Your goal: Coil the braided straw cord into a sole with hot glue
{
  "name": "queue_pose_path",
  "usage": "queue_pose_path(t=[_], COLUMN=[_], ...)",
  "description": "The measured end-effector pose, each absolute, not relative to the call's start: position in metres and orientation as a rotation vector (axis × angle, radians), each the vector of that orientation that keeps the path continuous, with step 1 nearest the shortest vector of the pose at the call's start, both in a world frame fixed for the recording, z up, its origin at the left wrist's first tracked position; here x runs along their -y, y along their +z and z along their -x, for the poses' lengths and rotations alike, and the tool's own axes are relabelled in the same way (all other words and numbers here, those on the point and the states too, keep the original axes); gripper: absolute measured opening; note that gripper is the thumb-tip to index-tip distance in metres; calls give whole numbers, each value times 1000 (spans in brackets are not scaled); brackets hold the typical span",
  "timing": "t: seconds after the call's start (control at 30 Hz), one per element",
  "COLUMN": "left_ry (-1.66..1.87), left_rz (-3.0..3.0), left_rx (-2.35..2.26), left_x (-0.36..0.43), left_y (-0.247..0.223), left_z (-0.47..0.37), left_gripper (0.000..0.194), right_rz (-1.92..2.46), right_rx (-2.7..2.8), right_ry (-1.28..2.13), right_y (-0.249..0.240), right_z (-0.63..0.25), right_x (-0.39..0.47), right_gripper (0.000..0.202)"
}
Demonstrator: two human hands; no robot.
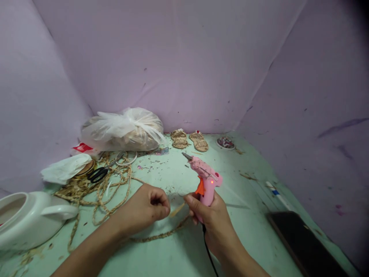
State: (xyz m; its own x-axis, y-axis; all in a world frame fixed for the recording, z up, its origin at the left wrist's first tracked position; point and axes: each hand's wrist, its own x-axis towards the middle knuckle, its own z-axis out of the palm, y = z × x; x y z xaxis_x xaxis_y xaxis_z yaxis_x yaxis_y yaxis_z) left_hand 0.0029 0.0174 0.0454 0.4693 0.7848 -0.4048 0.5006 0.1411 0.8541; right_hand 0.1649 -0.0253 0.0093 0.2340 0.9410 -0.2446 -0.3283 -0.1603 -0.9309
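My right hand [211, 217] is wrapped round the handle of a pink glue gun [208, 173]. The gun points up and left, with an orange trigger, a lit orange light and a black cord hanging below. To its left, my left hand [151, 204] is closed, fingers curled in against the thumb; what it pinches, if anything, is too small to make out. A short pale straw strip [177, 210] shows between the hands, one end close to my right fingertips. Beneath them a braided straw rope [161, 235] runs across the table.
Small woven sandals [198, 141] lie at the back, beside a dish of beads [225, 143]. A stuffed plastic bag [127, 129], black-handled scissors [98, 174] and coiled rope [115, 188] lie left. A white ceramic pot [37, 219] stands front left; a phone [305, 242] and marker [278, 195] lie right.
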Motion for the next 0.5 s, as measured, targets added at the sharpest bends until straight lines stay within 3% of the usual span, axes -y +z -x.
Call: queue_pose_path(t=[0.1, 0.23, 0.37, 0.43, 0.5], left_ry=[248, 361, 308, 305, 477], left_rz=[-1569, -1573, -1585, -1765, -2060], left_rx=[-1172, -1172, -1204, -1379, -1847], left_x=[-17, -8, -2, -7, -17], left_y=[52, 51, 46, 49, 56], left_z=[2, -8, -18, -10, 6], left_gripper=[12, 28, 15, 13, 20], right_rz=[1238, 1229, 1222, 1241, 1270], right_rx=[678, 707, 753, 753, 745], right_ry=[1282, 1311, 1339, 1310, 1260], right_y=[10, 8, 4, 4, 5], right_z=[-167, -162, -156, -160, -169], right_x=[28, 30, 31, 32, 33], right_gripper=[30, 31, 30, 28, 29])
